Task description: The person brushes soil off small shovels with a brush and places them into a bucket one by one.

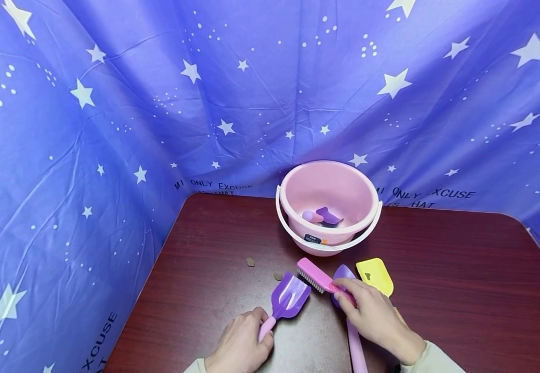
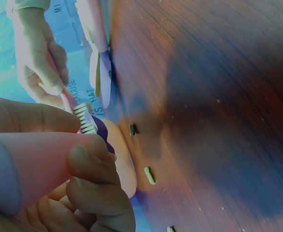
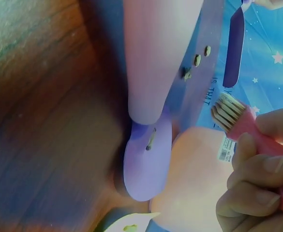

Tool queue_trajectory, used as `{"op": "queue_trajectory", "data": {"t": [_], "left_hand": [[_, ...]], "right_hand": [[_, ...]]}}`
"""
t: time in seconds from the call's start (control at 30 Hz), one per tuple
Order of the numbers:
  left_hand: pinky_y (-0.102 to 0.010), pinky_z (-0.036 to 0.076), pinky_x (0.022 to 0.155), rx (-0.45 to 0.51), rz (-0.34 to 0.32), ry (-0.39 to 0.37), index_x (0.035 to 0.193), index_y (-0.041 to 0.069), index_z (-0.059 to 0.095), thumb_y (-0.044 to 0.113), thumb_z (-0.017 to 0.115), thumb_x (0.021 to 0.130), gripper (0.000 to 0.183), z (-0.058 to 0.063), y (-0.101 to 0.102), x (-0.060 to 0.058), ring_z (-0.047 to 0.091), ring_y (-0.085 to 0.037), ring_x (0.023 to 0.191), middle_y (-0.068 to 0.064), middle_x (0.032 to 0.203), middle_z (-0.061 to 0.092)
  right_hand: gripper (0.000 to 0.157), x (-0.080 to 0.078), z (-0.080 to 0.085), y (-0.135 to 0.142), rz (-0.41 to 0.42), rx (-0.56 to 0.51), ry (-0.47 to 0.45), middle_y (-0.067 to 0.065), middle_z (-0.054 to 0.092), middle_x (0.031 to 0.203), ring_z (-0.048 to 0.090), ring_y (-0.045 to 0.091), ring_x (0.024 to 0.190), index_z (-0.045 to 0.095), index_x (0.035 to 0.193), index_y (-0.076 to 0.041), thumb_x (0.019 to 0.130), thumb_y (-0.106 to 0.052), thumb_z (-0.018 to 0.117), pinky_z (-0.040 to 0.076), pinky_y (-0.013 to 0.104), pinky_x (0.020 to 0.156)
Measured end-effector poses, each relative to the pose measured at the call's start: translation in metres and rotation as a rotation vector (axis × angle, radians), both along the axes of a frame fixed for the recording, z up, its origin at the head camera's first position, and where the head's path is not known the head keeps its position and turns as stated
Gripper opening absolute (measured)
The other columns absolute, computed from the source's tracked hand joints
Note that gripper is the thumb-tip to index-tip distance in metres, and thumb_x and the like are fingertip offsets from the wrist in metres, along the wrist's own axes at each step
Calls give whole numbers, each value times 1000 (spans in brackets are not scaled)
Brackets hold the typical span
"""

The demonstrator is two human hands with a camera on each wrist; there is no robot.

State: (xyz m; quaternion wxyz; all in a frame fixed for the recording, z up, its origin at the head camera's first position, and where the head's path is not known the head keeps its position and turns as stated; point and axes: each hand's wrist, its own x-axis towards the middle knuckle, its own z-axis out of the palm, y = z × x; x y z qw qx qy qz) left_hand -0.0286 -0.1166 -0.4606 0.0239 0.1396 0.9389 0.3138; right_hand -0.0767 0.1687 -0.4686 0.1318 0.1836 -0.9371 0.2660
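My left hand point(image 1: 242, 342) grips the pink handle of a purple toy shovel point(image 1: 292, 296), its blade pointing away from me above the table. The right hand point(image 1: 374, 317) holds a pink brush point(image 1: 315, 273) by its handle, bristles facing left and down beside the blade. In the left wrist view the bristles point(image 2: 85, 118) appear close to the blade; whether they touch I cannot tell. Small greenish-brown bits point(image 1: 250, 262) lie on the table beyond the shovel. Under the right hand is another purple shovel with a long pink handle point(image 1: 356, 348), partly hidden.
A pink bucket point(image 1: 289, 211) with a white handle stands at the back, a small purple-and-pink tool point(image 1: 328, 214) inside it. A yellow shovel point(image 1: 378, 274) lies right of the brush. Star-patterned blue cloth point(image 1: 232, 93) hangs behind and left of the brown table point(image 1: 465, 280).
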Motion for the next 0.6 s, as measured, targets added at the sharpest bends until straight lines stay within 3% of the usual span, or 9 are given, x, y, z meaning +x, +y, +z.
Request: {"op": "queue_trajectory", "data": {"t": [0.3, 0.6], "left_hand": [[-25, 36, 48, 12, 43, 25, 82, 17, 58, 13, 63, 74, 10, 0, -3, -3, 45, -4, 56, 11, 64, 48], [-24, 37, 48, 33, 27, 28, 82, 16, 58, 11, 62, 76, 9, 4, -5, -6, 45, -3, 55, 11, 65, 49]], "right_hand": [[20, 0, 2, 4, -2, 1, 2, -16, 62, 88, 52, 0, 72, 67, 100, -23, 83, -13, 71, 46, 31, 64], [14, 4, 4, -1, -9, 18, -112, -24, 48, 71, 46, 0, 64, 66, 98, -29, 88, -20, 68, 41, 27, 57]]}}
